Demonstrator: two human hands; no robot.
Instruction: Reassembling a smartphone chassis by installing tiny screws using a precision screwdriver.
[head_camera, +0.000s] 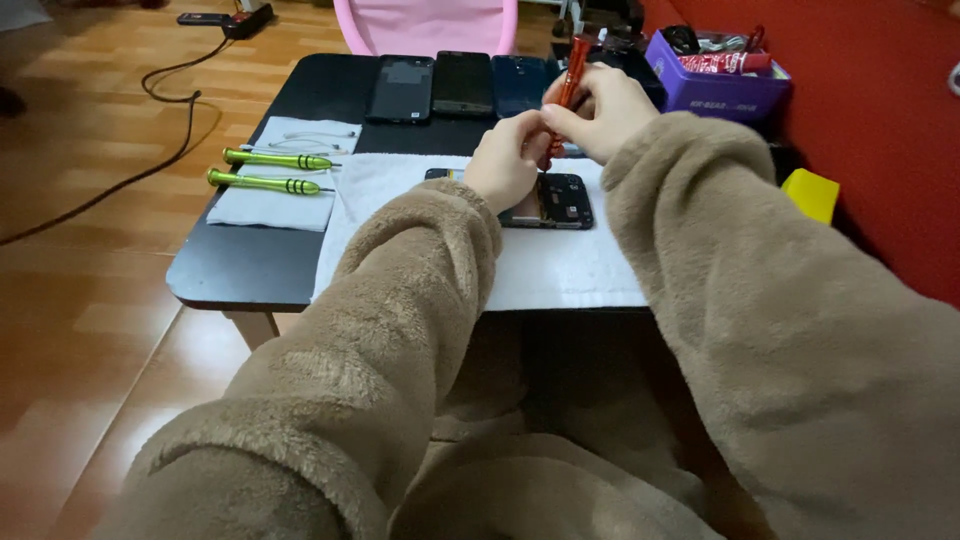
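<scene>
Two hands at upper centre of the frame, both in fuzzy brown sleeves. Right hand (600, 110) curled shut around a red screwdriver (573, 62), fingers pinched on the shaft, handle sticking up toward the top edge, tip pointing down and hidden behind the left hand. Left hand (508, 160) bent over the opened phone (560, 200), fingertips meeting the right hand near the screwdriver's lower end; whether gripping the shaft or only steadying it, cannot tell. Opened phone flat on a white cloth (540, 265), dark inner parts showing, its left half covered by the left hand. White cloth spread over the near edge of a black table (240, 265). Left of centre, two green screwdrivers (270, 170) side by side on a smaller white cloth (270, 205), with thin metal tweezers (315, 140) just above them. Along the far edge of the table, three dark phones (460, 85) in a row, face down or dark. Upper right, a purple box (715, 90) holding small bits, beside a red surface. Yellow block (810, 193) at right, just off the table. Black cable (150, 130) across the wooden floor at upper left.
</scene>
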